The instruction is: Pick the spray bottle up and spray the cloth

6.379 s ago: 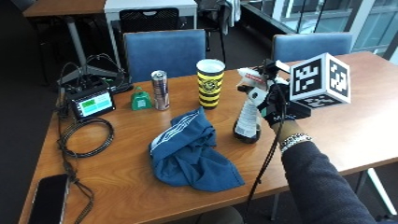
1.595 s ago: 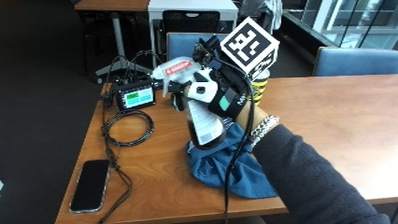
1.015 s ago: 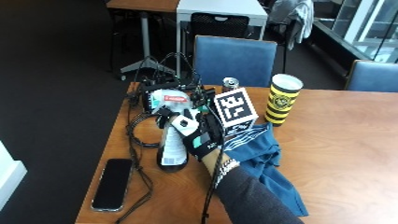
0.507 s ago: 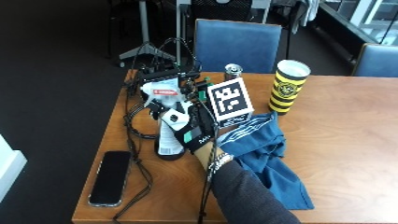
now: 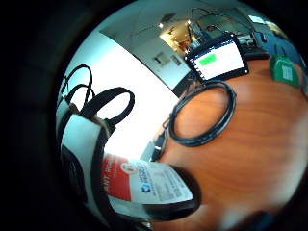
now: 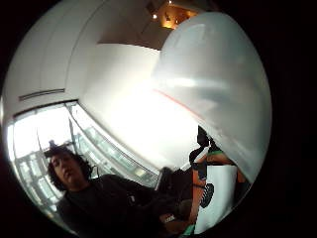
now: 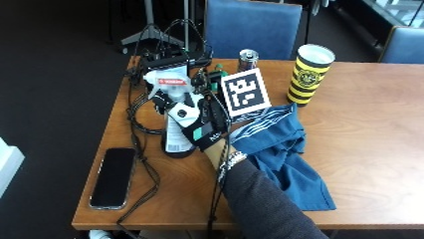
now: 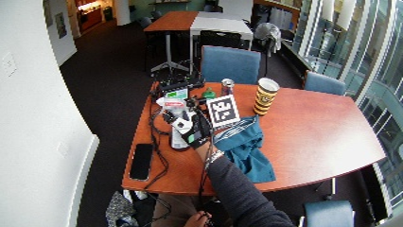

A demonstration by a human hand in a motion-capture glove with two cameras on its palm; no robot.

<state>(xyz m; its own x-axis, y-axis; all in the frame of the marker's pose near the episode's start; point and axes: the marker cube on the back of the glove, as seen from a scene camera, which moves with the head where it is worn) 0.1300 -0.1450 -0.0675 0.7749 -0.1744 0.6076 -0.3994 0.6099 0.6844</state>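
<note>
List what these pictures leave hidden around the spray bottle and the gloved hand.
- Spray bottle: its trigger, covered by the right hand in the outside view.
- Bottle label: print too small in the little finger side palm view.
- Cloth: wetness cannot be judged.

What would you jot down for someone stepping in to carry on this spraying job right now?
Right hand: gloved, fingers wrapped round the spray bottle, which stands upright with its base on the table.
Blue cloth: lies crumpled on the table just beside the hand, on the side away from the bottle.
Nearby: black phone near the table's edge, coiled cable by the bottle, drink can and yellow-and-black cup further back.
Done: the bottle is in the hand's grip. Whether any spray has reached the cloth cannot be told.
Left: lift the bottle, aim the nozzle at the cloth, squeeze the trigger.
</note>
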